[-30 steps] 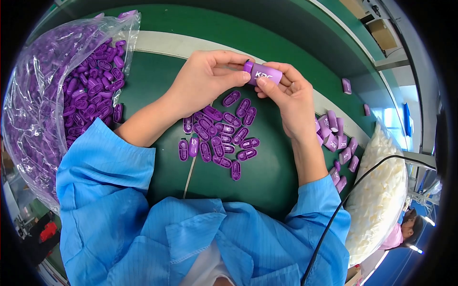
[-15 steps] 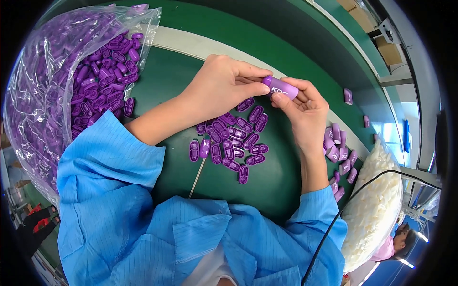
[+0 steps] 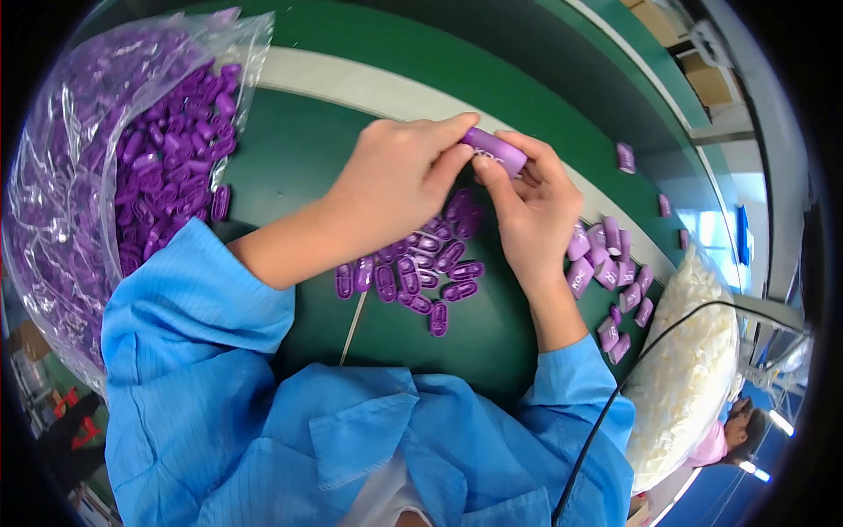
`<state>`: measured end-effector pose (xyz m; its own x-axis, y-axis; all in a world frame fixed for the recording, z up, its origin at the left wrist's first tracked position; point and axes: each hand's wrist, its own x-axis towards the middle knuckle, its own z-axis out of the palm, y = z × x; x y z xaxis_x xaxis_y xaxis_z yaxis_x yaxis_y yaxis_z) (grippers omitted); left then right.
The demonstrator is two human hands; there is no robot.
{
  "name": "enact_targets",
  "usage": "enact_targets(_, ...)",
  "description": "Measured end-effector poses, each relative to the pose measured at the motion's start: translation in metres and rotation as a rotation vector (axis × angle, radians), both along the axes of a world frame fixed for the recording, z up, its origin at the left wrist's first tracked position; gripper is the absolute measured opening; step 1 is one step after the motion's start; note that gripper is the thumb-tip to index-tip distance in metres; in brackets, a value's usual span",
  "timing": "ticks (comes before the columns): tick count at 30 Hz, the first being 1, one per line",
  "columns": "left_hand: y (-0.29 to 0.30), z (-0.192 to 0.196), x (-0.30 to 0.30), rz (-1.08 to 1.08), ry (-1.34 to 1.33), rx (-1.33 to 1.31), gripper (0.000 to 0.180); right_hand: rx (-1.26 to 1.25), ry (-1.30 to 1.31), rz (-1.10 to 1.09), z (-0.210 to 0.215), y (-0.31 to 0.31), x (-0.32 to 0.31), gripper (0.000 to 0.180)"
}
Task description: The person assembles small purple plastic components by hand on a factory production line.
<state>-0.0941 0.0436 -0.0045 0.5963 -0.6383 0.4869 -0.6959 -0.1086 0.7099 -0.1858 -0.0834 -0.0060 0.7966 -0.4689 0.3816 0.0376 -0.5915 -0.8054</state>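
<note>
"Right hand [image 3: 542, 198] and left hand [image 3: 386, 167] have been carried leftward since the earlier frame, and more purple cases [image 3: 606, 273] have been uncovered beside the right wrist; the view has been swung slightly too."

"How is the held case [image 3: 504, 152] being gripped?"

"Its left end is pinched by the left hand; its right part is narrowly clasped by the right thumb and fingers. It seems to be held at both ends so that pressure can be applied evenly, above the pale strip [image 3: 329, 81]."

"And the loose pieces?"

"Oval pieces [image 3: 438, 318] are heaped nearby, presumably so that little reaching is needed. More are contained in a clear bag [image 3: 61, 220] at left, probably against scattering."

"What of the surface [image 3: 487, 351] and the room?"

"Dark green is shown, edged by that strip. At right, a bag of cream pieces [image 3: 685, 386] is crossed in view by a black cable [image 3: 606, 412]; beyond, a person in pink [image 3: 708, 448] can be seen."
</note>
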Motion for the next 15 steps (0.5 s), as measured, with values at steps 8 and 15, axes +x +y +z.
enact_targets(8,-0.029,0.013,0.024,-0.223,1.132,-0.263,0.07,0.962,0.04,0.549,-0.008,0.001,0.009,0.02)
enact_targets(15,-0.034,0.015,-0.009,-0.331,1.164,-0.202,0.059,1.028,0.0,0.585,-0.006,0.001,-0.01,0.019)
